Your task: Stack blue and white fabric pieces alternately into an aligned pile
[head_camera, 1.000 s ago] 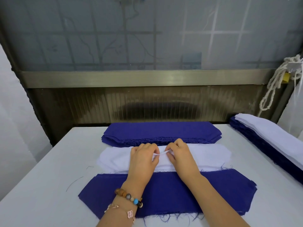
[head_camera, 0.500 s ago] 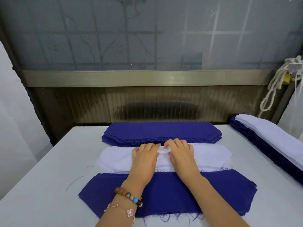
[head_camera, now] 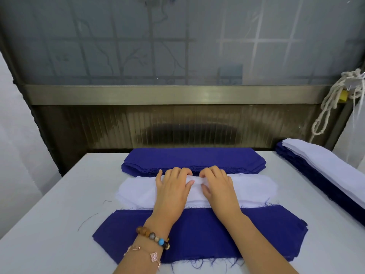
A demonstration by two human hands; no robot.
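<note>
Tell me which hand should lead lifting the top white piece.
Left hand, narrowly: its thumb visibly pinches a raised fold of the top white piece. The right hand grips alongside, so probably both lift.

Readable text: none in view.
White fabric [head_camera: 246, 186] under the fingers [head_camera: 177, 172]: plain, no print or label.
Blue fabric [head_camera: 193, 157] just beyond the fingers: plain, unmarked.
Window pane [head_camera: 177, 46] far beyond the fingers: faint lines only, no letters.
Tag [head_camera: 355, 83] by the rope [head_camera: 325, 115], far right of the fingers: too small to read.
</note>
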